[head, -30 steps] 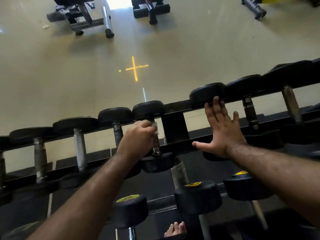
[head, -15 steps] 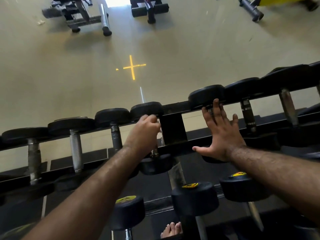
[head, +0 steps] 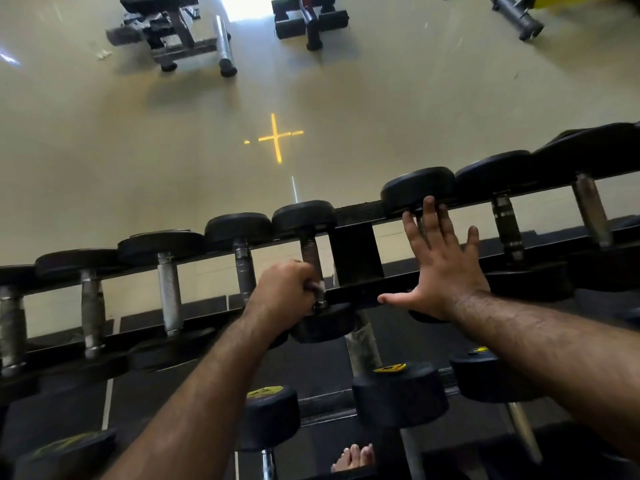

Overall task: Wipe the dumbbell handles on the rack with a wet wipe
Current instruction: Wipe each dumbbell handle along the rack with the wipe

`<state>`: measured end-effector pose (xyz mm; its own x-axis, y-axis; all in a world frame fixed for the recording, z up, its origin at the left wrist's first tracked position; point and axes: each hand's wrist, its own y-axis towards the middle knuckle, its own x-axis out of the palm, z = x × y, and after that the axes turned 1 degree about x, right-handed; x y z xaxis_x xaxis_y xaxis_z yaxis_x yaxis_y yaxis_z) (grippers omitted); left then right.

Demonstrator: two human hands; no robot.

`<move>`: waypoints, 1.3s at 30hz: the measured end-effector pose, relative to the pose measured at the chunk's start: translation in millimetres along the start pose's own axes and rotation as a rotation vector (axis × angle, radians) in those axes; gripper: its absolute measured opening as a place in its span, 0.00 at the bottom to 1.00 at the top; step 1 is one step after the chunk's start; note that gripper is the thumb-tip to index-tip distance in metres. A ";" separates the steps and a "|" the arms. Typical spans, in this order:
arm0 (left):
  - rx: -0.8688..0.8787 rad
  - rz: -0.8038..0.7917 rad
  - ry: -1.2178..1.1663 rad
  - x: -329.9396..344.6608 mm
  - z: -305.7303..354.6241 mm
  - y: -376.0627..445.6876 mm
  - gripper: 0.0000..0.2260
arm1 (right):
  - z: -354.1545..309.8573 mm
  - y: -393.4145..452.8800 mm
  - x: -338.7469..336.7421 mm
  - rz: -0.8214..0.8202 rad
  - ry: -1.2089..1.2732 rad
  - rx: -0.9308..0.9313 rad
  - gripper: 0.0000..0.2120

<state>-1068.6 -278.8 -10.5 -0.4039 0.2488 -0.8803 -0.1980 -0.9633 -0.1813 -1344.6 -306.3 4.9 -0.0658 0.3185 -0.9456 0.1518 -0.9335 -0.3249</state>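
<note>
Several dumbbells lie side by side across the top tier of the rack [head: 356, 258], black rubber heads on the far and near rails, metal handles bridging the gap. Toward the rack's left end the handles are bright knurled steel, like the one at [head: 169, 289]; the next one [head: 244, 268] is darker and duller. Just left of the rack's black centre bracket, the left hand [head: 282, 294] is clenched around the near end of a brownish, worn-looking dumbbell handle [head: 309, 252], with a scrap of pale wet wipe [head: 320, 285] showing between the fingers and the metal. Right of the bracket, the right hand [head: 441, 263] is spread flat, fingers straight, over another dumbbell, its fingertips touching the far head [head: 417, 187]. Further toward the rack's right end sit a dark ringed handle [head: 505, 223] and a pale grey one [head: 588, 209]. On the lower tier, heads carry yellow labels [head: 389, 368].
</note>
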 end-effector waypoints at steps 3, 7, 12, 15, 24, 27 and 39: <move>0.047 -0.179 -0.019 -10.8 -2.3 0.3 0.06 | 0.9 -0.5 0.2 -0.002 -0.004 0.000 0.74; 0.050 0.479 -0.037 -15.2 -2.9 16.6 0.06 | 0.7 -0.3 -1.0 0.002 -0.008 -0.004 0.74; 0.103 0.321 0.051 10.4 -4.4 9.3 0.06 | 0.6 -0.4 -2.5 -0.008 -0.016 -0.004 0.74; 0.116 0.024 -0.027 7.6 -9.1 -9.4 0.10 | 0.8 0.3 -3.1 -0.010 -0.021 -0.001 0.74; -0.196 0.237 -0.125 1.3 3.6 18.7 0.06 | 0.0 0.3 -3.0 -0.015 -0.034 -0.001 0.74; -0.236 -0.177 -0.067 3.7 -0.3 7.0 0.07 | 0.1 0.4 -1.3 -0.012 -0.027 -0.007 0.74; 0.057 -0.538 0.207 -38.6 19.5 21.1 0.12 | 0.7 0.7 3.1 0.026 -0.033 -0.009 0.74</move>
<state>-1074.6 -306.7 28.2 -0.0509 0.6711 -0.7396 -0.3774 -0.6986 -0.6079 -1345.4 -306.1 1.8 -0.0940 0.2887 -0.9528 0.1623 -0.9398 -0.3007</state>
